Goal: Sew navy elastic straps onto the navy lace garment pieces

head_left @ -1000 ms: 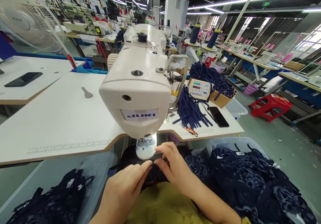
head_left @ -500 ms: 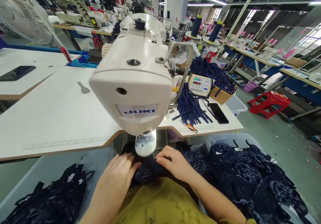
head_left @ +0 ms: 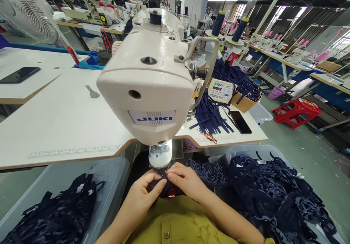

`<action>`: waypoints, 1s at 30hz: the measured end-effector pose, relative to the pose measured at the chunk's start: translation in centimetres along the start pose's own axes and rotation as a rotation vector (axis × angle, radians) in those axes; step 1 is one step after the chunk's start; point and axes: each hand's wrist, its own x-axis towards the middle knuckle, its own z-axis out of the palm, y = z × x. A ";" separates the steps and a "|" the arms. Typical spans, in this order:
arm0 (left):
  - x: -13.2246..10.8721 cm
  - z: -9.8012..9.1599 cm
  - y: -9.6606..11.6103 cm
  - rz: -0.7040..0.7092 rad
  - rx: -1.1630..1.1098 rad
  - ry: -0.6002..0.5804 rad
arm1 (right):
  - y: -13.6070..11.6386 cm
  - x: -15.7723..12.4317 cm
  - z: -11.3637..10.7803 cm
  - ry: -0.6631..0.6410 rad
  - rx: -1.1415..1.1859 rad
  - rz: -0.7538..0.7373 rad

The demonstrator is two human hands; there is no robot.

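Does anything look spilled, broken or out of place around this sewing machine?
Nothing looks broken, just a bit untidy: navy strips fan loosely across the tabletop instead of lying stacked, and small pale scraps dot the floor near the red stool.

Sewing machine (head_left: 144, 76) looks smooth and pretty glossy, metal bed (head_left: 160, 159) is properly shiny. Pinched cloth (head_left: 153, 184) seems matt. Counter (head_left: 62, 123) has a smooth top and woody-looking edge, bin (head_left: 111, 182) is see-through plastic, stool (head_left: 298, 109) glossy plastic, phone (head_left: 241, 122) slick like glass.
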 end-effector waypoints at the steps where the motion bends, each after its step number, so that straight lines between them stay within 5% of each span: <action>1: -0.1 0.0 0.2 0.002 0.015 0.002 | -0.3 0.0 -0.2 -0.064 -0.070 -0.051; 4: -0.2 0.2 0.7 0.038 0.087 -0.042 | -0.9 0.1 -0.2 -0.149 -0.068 -0.079; 8: -0.2 0.3 0.8 0.076 0.228 -0.075 | -0.4 -0.1 1.3 0.151 0.252 0.072; 12: -0.1 0.3 0.6 0.071 0.242 -0.067 | 0.6 -0.6 2.0 0.202 0.435 0.112; 21: -0.4 0.7 2.0 0.373 0.377 0.129 | 0.4 -1.0 1.7 0.357 0.095 -0.022; 30: -1.2 0.6 1.7 0.686 0.789 0.331 | 0.1 -1.2 1.7 0.321 0.126 -0.329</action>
